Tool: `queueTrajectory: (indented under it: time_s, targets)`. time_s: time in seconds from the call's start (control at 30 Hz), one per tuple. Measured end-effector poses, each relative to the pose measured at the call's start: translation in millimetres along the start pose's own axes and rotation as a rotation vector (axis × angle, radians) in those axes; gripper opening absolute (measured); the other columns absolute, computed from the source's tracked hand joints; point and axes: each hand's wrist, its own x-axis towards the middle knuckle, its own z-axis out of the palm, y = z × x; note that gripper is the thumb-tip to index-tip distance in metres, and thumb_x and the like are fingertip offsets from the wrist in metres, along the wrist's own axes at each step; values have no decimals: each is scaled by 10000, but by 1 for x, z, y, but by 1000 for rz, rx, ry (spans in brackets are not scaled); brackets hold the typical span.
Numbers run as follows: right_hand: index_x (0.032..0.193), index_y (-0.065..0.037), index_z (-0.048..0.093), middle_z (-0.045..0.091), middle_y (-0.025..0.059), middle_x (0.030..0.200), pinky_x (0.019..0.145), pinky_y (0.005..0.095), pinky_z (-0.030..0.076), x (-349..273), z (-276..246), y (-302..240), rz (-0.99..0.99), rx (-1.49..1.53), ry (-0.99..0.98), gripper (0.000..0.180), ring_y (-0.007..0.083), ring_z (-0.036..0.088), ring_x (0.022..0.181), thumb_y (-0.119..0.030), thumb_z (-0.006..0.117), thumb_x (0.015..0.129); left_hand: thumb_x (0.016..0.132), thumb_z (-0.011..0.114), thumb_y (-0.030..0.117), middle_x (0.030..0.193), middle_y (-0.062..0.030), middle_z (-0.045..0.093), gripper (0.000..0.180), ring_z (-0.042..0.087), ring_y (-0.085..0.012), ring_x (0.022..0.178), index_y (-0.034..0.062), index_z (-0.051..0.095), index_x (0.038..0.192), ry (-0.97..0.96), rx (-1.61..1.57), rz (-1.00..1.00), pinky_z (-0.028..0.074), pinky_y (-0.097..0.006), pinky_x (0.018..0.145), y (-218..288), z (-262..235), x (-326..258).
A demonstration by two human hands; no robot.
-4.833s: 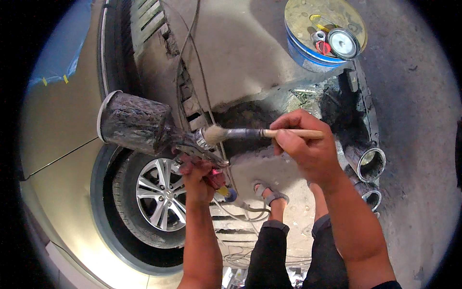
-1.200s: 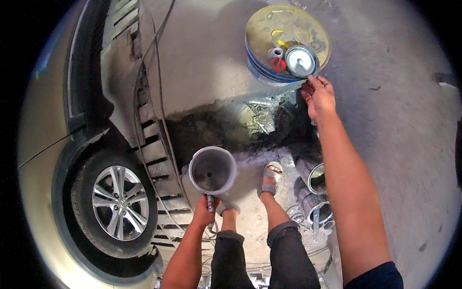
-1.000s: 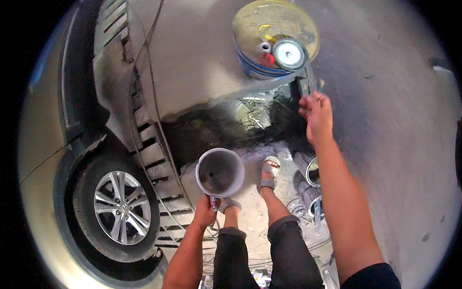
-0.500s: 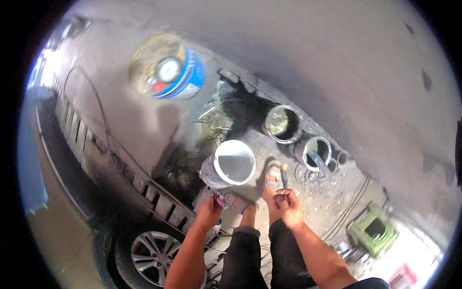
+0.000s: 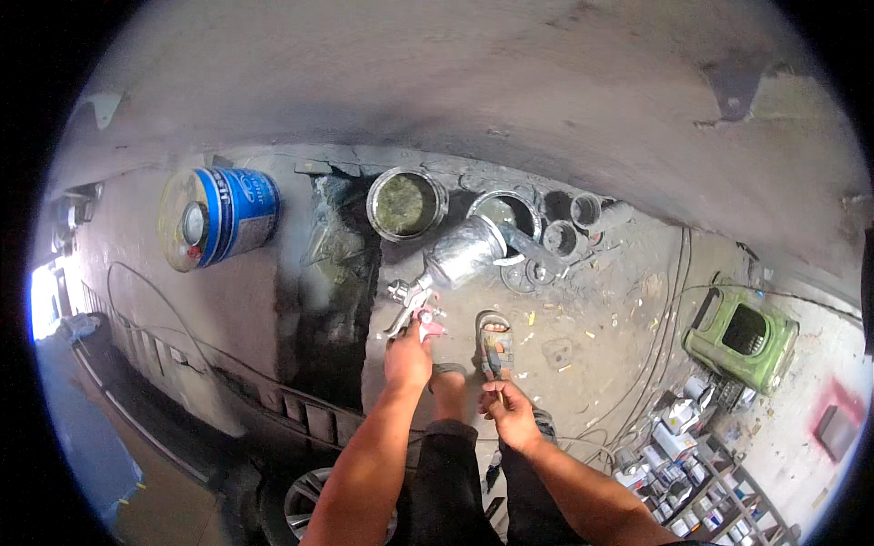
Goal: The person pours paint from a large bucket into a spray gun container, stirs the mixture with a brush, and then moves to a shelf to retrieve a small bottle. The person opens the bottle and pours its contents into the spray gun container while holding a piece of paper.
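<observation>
My left hand [image 5: 409, 359] grips a spray gun [image 5: 421, 314] by its handle. The gun's silver paint cup [image 5: 464, 253] is tipped to the right, its mouth at the rim of a grey bucket [image 5: 535, 202]. A flat grey paddle [image 5: 533, 247] leans out of that bucket. My right hand [image 5: 510, 414] is closed on the thin handle of a small brush [image 5: 496, 362], held upward above my sandalled foot. To the left of the grey bucket stands another bucket [image 5: 371, 202] with greenish-yellow residue inside.
A blue drum [image 5: 244, 214] with cans on its lid stands at the left. Small empty tins [image 5: 585, 211] sit by the wall. At right are a green plastic stool [image 5: 774, 350], hoses [image 5: 669, 318] and a rack of cans [image 5: 719, 505]. A car wheel [image 5: 305, 500] is lower left.
My left hand has moved forward and tipped the spray gun's cup toward the grey bucket. My right hand has shifted left and slightly down with the brush. The view has turned.
</observation>
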Motion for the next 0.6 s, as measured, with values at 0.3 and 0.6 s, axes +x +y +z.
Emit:
queueTrajectory:
  time_s: [0.3, 0.6]
  targets:
    - [1075, -57, 514, 595, 40, 889, 660, 273, 476, -2, -24, -8, 30, 7, 39, 211, 130, 578, 753, -9, 485, 871, 794, 637, 173, 929, -222, 630, 513, 610, -378, 866, 18, 487, 1260, 18, 20, -44, 480, -435, 773, 19, 4, 9]
    - [1056, -63, 527, 597, 43, 892, 655, 273, 475, 7, -8, -9, 44, -148, 7, 182, 129, 580, 750, -31, 506, 879, 810, 623, 116, 883, -199, 632, 210, 616, -356, 825, -6, 555, 967, -85, -417, -56, 481, -394, 728, -62, 10, -19]
